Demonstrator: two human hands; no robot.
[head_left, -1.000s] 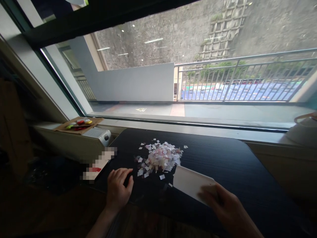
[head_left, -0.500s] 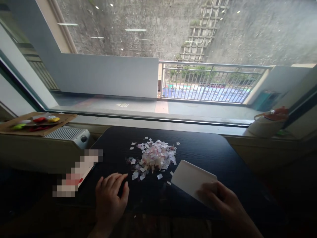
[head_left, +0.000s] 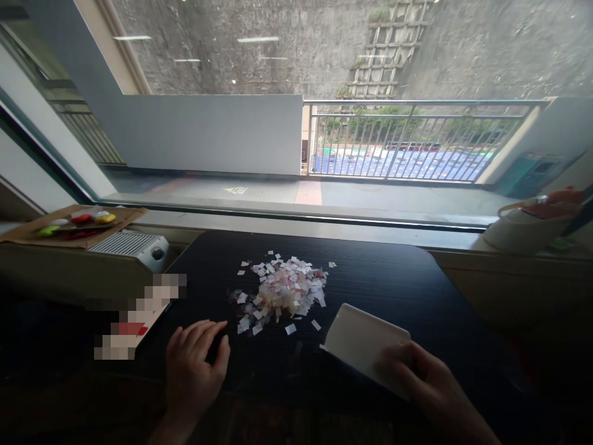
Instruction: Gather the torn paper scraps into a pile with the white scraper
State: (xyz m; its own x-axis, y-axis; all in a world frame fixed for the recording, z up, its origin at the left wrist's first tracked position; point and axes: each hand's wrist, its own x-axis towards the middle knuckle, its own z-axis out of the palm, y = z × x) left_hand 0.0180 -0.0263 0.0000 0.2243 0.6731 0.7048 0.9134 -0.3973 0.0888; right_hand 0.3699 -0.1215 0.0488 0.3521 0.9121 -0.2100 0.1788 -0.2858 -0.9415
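Note:
A loose heap of small cut paper pieces (head_left: 291, 287), white and pale pink, lies on the dark table (head_left: 380, 272). Several scraps are scattered around its edges. My right hand (head_left: 417, 368) grips the right end of a white, flat, rounded-corner tray or lid (head_left: 364, 337), tilted to the right of the heap. One scrap shows at its lower left corner, and another lies on the table between it and the heap. To the left, my left hand (head_left: 197, 358) hovers over or rests on the table, fingers apart and holding nothing.
A blurred-out flat object (head_left: 143, 321) lies at the table's left edge. Beyond it stands a white slatted appliance (head_left: 134, 247) beside a brown board (head_left: 69, 228) with colourful packets. A white container (head_left: 519, 225) sits on the sill at right, before a large window.
The tray in my right hand has drawn slightly away from the heap, leaving a scrap on the table between them. My left hand appears a little further left; the whole view has shifted slightly.

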